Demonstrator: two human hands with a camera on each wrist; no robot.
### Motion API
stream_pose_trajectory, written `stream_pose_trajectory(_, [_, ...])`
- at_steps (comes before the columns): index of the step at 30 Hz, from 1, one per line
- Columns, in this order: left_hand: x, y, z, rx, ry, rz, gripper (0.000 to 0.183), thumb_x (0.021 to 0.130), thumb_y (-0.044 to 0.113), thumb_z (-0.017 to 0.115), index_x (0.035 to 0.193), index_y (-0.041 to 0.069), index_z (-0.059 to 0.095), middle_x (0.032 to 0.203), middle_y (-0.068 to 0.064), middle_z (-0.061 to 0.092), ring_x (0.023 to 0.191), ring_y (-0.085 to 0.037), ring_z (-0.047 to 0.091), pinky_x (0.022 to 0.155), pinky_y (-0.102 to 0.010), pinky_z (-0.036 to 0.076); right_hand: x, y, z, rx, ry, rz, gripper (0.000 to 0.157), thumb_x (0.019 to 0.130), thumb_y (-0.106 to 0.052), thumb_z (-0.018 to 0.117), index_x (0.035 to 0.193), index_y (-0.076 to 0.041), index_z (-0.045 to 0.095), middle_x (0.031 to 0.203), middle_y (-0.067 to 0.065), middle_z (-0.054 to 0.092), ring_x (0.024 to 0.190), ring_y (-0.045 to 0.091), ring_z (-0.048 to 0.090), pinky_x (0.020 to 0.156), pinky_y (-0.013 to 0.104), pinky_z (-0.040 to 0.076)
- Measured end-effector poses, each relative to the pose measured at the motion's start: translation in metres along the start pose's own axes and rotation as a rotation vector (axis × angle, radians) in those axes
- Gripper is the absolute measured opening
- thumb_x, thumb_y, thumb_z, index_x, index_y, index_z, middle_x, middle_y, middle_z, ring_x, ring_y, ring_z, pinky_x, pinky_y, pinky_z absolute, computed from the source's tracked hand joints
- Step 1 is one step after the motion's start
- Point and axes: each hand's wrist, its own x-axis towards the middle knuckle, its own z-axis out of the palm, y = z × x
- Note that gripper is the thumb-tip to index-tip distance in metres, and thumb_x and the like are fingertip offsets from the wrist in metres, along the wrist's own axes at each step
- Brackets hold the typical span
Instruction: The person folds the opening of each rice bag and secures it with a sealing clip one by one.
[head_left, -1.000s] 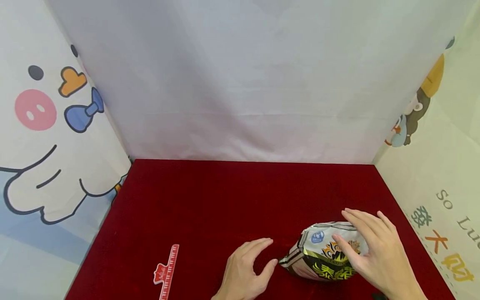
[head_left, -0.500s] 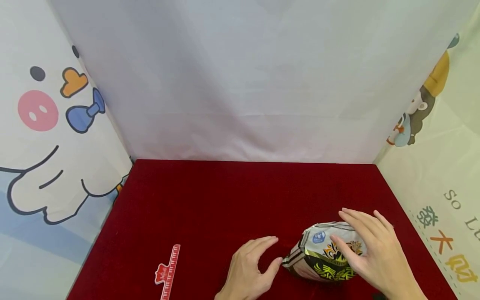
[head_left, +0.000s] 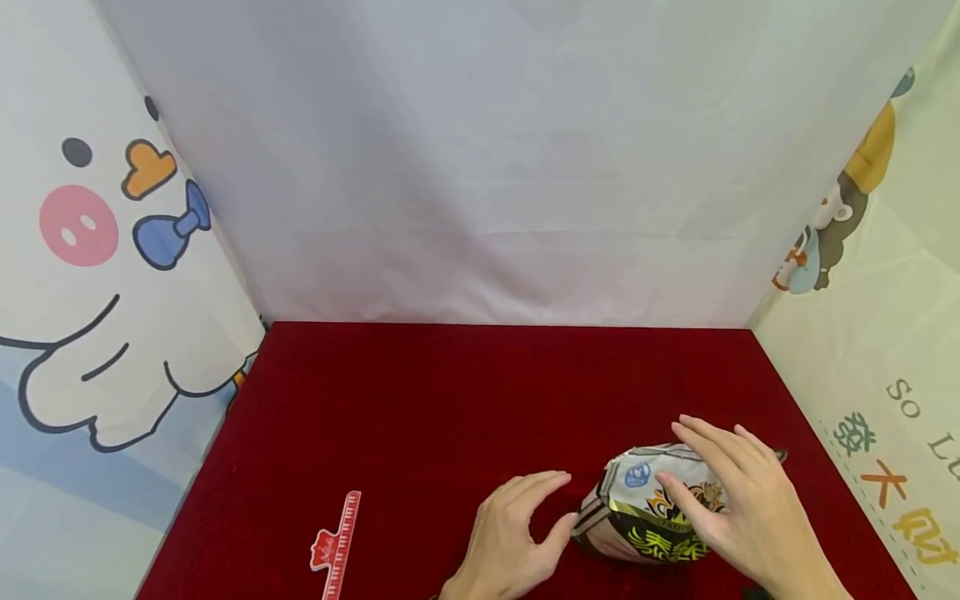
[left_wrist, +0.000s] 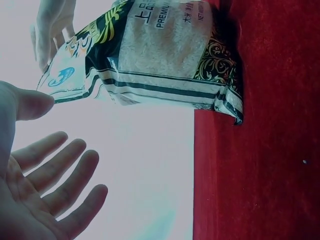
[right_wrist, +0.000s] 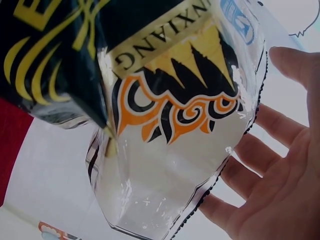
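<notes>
A bag of rice (head_left: 637, 508), printed black, white and gold, stands upright on the red table toward the front right. Its clear window with rice grains shows in the left wrist view, where the bag (left_wrist: 160, 55) appears sideways. My left hand (head_left: 513, 533) is at the bag's left side, fingers spread and gently bent, thumb tip right at the bag's edge. On the other side, my right hand (head_left: 757, 508) reaches over the upper right of the bag with loose fingers. The right wrist view shows those fingers (right_wrist: 255, 155) alongside the bag's toothed top edge.
A red and white strip with a piano-key print (head_left: 341, 542) lies at the front left of the red table (head_left: 450, 392). A white cloth (head_left: 487, 167) hangs behind it, with cartoon-printed cloths at both sides. A small dark object (head_left: 756, 593) shows at the bottom right.
My left hand has moved right, up to the bag's left edge. My right hand has shifted slightly left over the bag. The bag stays in about the same place.
</notes>
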Motion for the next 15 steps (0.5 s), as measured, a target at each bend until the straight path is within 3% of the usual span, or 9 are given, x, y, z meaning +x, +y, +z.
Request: stream_pose_trajectory(15, [0.0105, 0.0017, 0.0048, 0.020, -0.028, 0.028, 0.036, 0.091, 0.026, 0.082, 0.126, 0.019, 0.076, 0.127, 0.008, 0.077, 0.116, -0.007, 0.073, 0.098, -0.027, 0.058, 0.0031, 0.0007, -0.0006, 0.006, -0.032, 0.021, 0.068, 0.103, -0.068, 0.048, 0.132, -0.011, 0.074, 0.133, 0.010, 0.073, 0.117, 0.031, 0.067, 0.130, 0.024, 0.019])
